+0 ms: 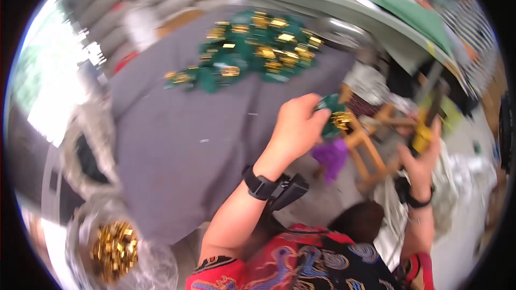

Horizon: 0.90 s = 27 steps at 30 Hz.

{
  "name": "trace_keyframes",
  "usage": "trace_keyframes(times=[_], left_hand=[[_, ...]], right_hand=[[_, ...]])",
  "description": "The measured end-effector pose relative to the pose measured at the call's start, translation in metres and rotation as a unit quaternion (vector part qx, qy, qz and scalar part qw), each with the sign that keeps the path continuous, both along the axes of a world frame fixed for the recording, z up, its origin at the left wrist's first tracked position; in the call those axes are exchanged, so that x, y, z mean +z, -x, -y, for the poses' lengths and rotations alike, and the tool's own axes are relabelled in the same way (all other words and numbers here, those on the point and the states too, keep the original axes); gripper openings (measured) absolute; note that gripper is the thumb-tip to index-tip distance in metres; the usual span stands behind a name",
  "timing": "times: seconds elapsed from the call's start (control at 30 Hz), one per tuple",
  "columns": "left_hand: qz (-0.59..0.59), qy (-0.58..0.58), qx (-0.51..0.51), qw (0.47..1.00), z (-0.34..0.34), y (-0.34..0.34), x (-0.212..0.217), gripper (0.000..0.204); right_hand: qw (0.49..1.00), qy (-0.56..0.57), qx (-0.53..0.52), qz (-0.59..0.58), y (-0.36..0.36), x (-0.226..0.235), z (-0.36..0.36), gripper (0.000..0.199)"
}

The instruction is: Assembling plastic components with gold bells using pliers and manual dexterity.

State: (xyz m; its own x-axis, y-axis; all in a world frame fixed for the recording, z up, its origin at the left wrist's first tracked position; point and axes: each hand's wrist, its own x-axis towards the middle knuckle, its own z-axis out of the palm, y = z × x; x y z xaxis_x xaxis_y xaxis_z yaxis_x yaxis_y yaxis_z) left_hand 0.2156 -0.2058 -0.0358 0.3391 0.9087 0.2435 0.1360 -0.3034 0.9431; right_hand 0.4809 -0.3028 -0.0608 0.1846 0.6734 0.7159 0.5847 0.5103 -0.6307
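Gold glints off one green-and-gold piece (332, 118), pinched firmly between the thumb and fingers (307, 104) of the left hand (293, 129), up near the right-hand edge of the grey-covered worktop (161, 123) and well apart from the rest! Across to the right hand (420, 164), and its grip is wrapped around a yellow-and-black tool (422, 139); the outline smears, so I can't call its exact kind. Now the state of play: at the far side of the worktop sprawls a heap (242, 56) of similar green and gold pieces, too jumbled for me to count or to tell finished from unfinished. The held one already carries its gold, so I'd judge that piece well along, though whether it's complete I can't say. Down at the lower left, a clear plastic bag (161, 266) shows plenty of loose gold bits (114, 249), so material is clearly left over. How much work remains overall? No telling from here. Beyond the held piece sits a wooden frame (371, 153), a purple cloth-like thing (331, 157) beside it, and at the far right, a co-worker in stripes (478, 37).
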Motion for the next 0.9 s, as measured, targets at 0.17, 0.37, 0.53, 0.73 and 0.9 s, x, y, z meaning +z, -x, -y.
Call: trace_keyframes(times=[0.17,0.37,0.53,0.73,0.9], left_hand=[[0.088,0.276,-0.038,0.956,-0.029,-0.076,-0.160,0.014],[0.054,0.259,0.009,0.964,-0.040,-0.113,-0.224,0.015],[0.065,0.269,0.015,0.961,-0.042,-0.115,-0.232,0.015],[-0.096,0.006,0.124,0.988,-0.040,-0.113,-0.234,0.020],[-0.047,-0.200,0.001,0.979,-0.038,-0.128,-0.220,0.011]], right_hand=[[0.999,0.030,0.025,-0.003,0.019,0.016,-0.004,0.054],[0.989,0.074,-0.022,0.125,0.003,-0.021,-0.019,0.055],[0.983,0.097,0.006,0.157,0.006,-0.048,-0.048,0.050],[0.974,0.139,0.052,0.169,0.015,-0.062,-0.065,0.051],[0.965,0.182,0.064,0.179,0.022,-0.058,-0.065,0.054]])
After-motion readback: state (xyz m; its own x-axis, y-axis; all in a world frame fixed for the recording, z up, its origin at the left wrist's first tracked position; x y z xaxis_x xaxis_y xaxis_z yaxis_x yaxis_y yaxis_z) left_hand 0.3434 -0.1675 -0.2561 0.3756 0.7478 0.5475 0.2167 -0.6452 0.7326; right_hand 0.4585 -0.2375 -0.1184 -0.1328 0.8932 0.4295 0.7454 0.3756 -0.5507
